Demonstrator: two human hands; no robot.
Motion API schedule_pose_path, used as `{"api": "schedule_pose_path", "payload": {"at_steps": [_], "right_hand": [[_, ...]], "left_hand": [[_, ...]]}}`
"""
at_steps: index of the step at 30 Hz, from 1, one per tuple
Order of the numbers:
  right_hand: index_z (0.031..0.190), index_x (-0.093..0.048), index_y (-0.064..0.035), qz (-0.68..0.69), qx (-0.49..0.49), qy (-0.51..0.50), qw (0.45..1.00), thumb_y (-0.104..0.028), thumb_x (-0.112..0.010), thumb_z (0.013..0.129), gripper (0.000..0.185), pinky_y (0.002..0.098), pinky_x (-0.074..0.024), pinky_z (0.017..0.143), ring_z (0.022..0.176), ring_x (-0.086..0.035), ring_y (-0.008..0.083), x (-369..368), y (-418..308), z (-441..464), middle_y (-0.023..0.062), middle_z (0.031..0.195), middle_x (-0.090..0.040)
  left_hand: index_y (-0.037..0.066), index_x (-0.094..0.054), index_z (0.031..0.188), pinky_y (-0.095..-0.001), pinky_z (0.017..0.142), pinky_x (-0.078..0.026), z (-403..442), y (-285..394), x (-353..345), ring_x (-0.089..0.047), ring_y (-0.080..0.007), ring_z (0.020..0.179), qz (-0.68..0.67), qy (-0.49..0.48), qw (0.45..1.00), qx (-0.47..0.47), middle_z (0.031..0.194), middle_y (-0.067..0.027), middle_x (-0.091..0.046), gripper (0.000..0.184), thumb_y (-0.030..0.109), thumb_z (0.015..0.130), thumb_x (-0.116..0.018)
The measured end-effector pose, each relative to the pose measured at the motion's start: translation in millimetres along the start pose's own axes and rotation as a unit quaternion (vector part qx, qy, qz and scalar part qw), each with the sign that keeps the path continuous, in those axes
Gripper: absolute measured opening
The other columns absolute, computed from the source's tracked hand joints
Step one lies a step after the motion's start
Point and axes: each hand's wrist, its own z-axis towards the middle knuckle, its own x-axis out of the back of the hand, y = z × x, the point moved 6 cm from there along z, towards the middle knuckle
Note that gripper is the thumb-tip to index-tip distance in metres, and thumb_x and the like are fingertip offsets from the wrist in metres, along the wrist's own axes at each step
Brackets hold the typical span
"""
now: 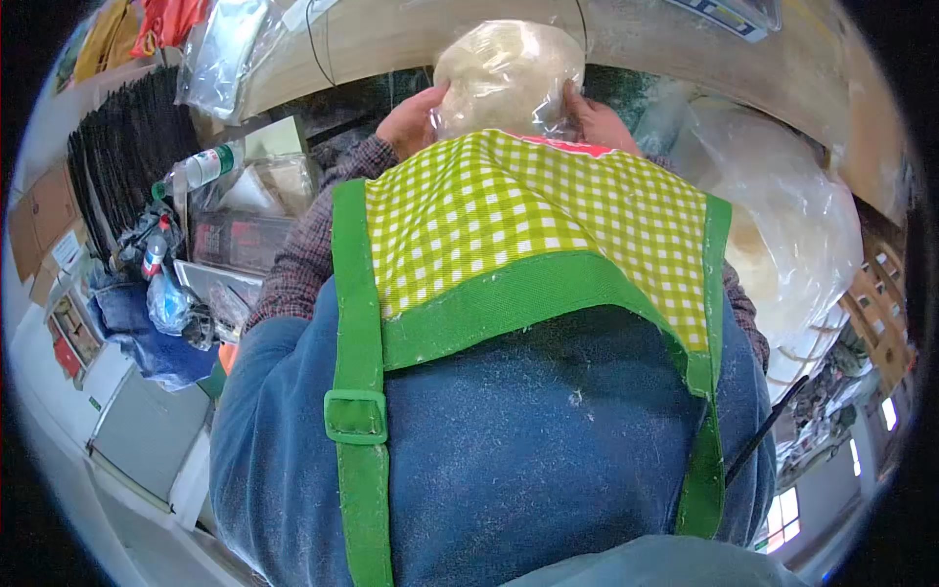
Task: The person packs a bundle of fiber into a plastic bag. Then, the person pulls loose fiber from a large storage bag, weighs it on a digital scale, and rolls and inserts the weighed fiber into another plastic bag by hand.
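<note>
The left hand [409, 121] and right hand [599, 122] grasp opposite sides of a bagged pale disc [509, 76], which sits far and central, against the table [386, 39] in this view. The slick wrap could slip if either grip loosens, or tear under hard thumbs; the apron [479, 215] hides any support beneath.

No legible lettering or numbers anywhere, bottle label [203, 167] included.
</note>
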Motion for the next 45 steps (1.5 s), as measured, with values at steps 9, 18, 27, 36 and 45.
{"api": "schedule_pose_path", "payload": {"at_steps": [9, 18, 27, 36, 45], "right_hand": [[0.091, -0.059, 0.0005, -0.087, 0.199, -0.061, 0.974, -0.032, -0.056, 0.086, 0.033, 0.0222, -0.0412, 0.06, 0.069, -0.052, 0.0068, -31, -101, -40, 0.0026, 0.079, -0.059], [0.117, -0.046, 0.0028, -0.306, 0.424, 0.031, 0.852, -0.029, -0.059, 0.082, 0.049, 0.0312, -0.0421, 0.085, 0.101, -0.051, 0.02, -37, -172, -106, 0.0125, 0.113, -0.052], [0.119, -0.043, 0.0024, -0.117, 0.366, -0.222, 0.896, -0.019, -0.064, 0.074, 0.055, 0.033, -0.0402, 0.089, 0.102, -0.051, 0.02, -36, -150, -141, 0.0111, 0.111, -0.054], [0.117, -0.046, 0.0013, -0.062, 0.383, -0.237, 0.891, -0.02, -0.066, 0.074, 0.053, 0.0332, -0.0417, 0.086, 0.1, -0.053, 0.019, -37, -131, -135, 0.0096, 0.11, -0.055], [0.117, -0.046, 0.0022, -0.122, 0.395, -0.198, 0.889, -0.02, -0.058, 0.081, 0.044, 0.0327, -0.0418, 0.086, 0.1, -0.053, 0.0208, -32, -190, -103, 0.009, 0.11, -0.055]], "left_hand": [[0.005, -0.047, 0.116, -0.0345, 0.079, -0.048, -20, 13, -32, -0.057, -0.0196, 0.094, 0.07, 0.056, 0.963, -0.255, 0.109, -0.0072, -0.056, 0.039, 0.034, 0.09, -0.046], [0.003, -0.052, 0.11, -0.0311, 0.075, -0.048, -65, 54, -54, -0.056, -0.0144, 0.088, 0.106, 0.104, 0.854, -0.499, 0.098, -0.0054, -0.059, 0.03, 0.024, 0.089, -0.049], [0.0, -0.051, 0.111, -0.0263, 0.08, -0.044, -98, -2, -141, -0.054, -0.01, 0.089, 0.198, 0.03, 0.836, -0.511, 0.099, -0.0035, -0.059, 0.03, 0.02, 0.089, -0.05], [-0.002, -0.055, 0.106, -0.0237, 0.073, -0.044, -111, -25, -147, -0.054, -0.0084, 0.083, 0.279, 0.213, 0.711, -0.61, 0.095, -0.0041, -0.06, 0.032, 0.024, 0.087, -0.055], [0.0, -0.057, 0.102, -0.0249, 0.068, -0.046, -90, 32, -115, -0.055, -0.0104, 0.077, 0.116, 0.155, 0.797, -0.572, 0.091, -0.0043, -0.061, 0.033, 0.029, 0.086, -0.056]]}}
